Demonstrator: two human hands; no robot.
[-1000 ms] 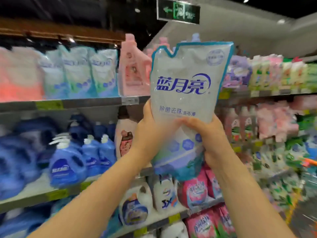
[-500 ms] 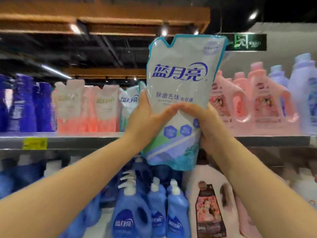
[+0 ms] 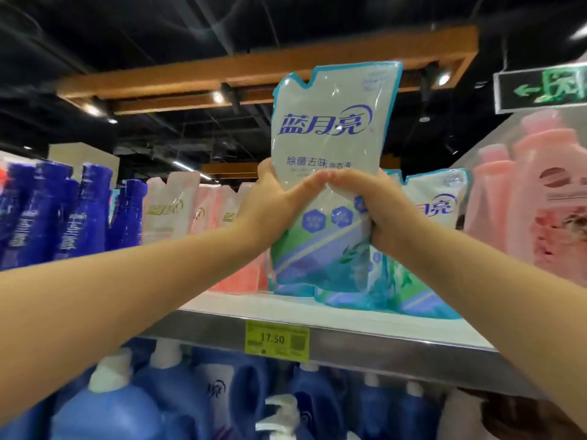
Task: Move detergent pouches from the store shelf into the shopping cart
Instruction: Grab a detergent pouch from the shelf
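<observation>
Gripping a white-and-blue detergent pouch [image 3: 330,138] from both sides: left hand [image 3: 273,201] is curled round its left edge with the thumb across the front, and right hand [image 3: 374,211] is curled round the right edge, squeezing it. The thumb tips nearly meet at mid-front. The pouch is upright, raised in front of the shelf [image 3: 381,350], with its lower edge about level with the shelf board; contact is unclear. A matching pouch [image 3: 435,201] stands on the shelf just behind the right hand. Pink pouches [image 3: 171,211] stand to the left of it, dark blue bottles [image 3: 63,211] at far left and pink bottles [image 3: 540,201] at far right. A yellow price tag [image 3: 277,339] reads 17.50 on the shelf edge. Blue jugs [image 3: 127,408] stand on the level below. A green exit sign [image 3: 543,88] hangs at upper right.
</observation>
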